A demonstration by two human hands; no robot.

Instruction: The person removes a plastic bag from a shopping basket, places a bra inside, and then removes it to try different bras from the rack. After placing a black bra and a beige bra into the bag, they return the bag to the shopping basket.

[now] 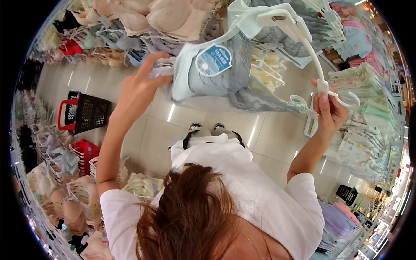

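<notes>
A pale grey-green lace bra (208,80) with a round-topped blue label (213,60) hangs sideways from a white plastic hanger (313,52) in front of me. My right hand (330,108) pinches the hanger near its hook, at the right. At the left, my left hand (145,82) is at the bra's outer edge, its thumb and a finger closing on a thin whitish piece there. The bra's band narrows toward my right hand and ends beside a hanger clip.
Racks of bras (167,17) stand ahead and along the left. More hanging garments (364,99) line the right side. A black basket with a red handle (93,113) is on the tiled floor (151,130) at the left.
</notes>
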